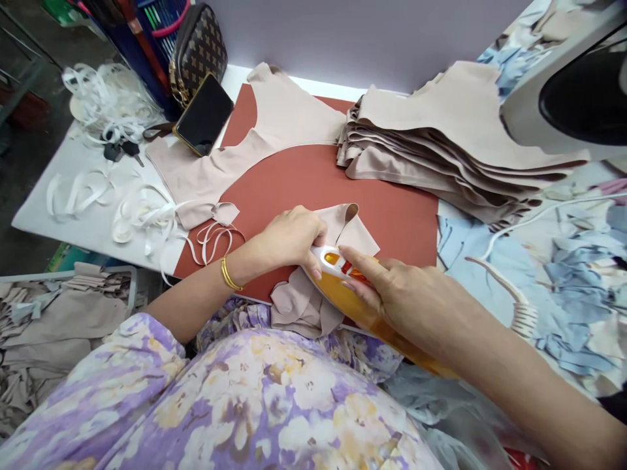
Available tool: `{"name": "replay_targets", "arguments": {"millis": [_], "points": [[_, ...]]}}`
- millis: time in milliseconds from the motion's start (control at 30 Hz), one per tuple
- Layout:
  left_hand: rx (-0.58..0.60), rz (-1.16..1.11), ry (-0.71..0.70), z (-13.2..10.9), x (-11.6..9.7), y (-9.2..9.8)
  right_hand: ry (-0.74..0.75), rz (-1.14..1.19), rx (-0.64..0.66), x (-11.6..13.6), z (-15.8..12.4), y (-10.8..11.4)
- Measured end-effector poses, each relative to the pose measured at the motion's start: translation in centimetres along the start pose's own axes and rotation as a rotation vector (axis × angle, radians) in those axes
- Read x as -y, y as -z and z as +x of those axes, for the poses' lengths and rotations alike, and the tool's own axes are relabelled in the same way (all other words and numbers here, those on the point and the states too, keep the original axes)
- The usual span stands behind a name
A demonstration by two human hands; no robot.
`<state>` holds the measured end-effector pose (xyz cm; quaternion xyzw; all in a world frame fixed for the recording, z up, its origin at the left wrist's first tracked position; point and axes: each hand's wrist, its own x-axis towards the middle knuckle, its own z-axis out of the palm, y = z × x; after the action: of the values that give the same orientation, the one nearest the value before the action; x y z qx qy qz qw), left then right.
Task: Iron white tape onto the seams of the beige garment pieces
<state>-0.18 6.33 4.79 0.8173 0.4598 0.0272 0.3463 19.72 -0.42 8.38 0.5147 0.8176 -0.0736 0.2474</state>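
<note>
My right hand [386, 277] is wrapped round an orange and white iron [353, 300], its thumb side near the red buttons. The iron's white nose points left, toward my left hand. My left hand [294, 238], with a gold bangle on the wrist, pinches a beige fabric piece [337, 222] right beside that nose. One end of this cloth stands up in a curl on the red-brown board [392, 215]; more of it [304, 303] hangs crumpled over the near edge. The iron's underside and the pinched spot are hidden.
A stack of beige cut pieces [431, 143] lies at back right, one flat beige piece [289, 117] at back left. On the left are a phone [204, 114], a patterned pouch [200, 52], white tapes [147, 212] and a scrap bin [63, 320]. Blue scraps [578, 307] and a cord [522, 313] lie right.
</note>
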Motion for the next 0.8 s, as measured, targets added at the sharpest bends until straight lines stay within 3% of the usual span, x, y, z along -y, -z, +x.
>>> {"name": "replay_targets", "arguments": {"millis": [167,467,800], "points": [[-0.055,0.039,0.038,-0.2,0.0,0.2,0.011,0.032,-0.031,0.2,0.2,0.6],[0.011,0.055,0.085,-0.1,-0.3,1.1,0.015,0.163,-0.057,0.2,-0.4,2.5],[0.045,0.083,0.12,0.2,0.8,1.1,0.099,0.304,-0.158,-0.5,-0.2,1.9]]}}
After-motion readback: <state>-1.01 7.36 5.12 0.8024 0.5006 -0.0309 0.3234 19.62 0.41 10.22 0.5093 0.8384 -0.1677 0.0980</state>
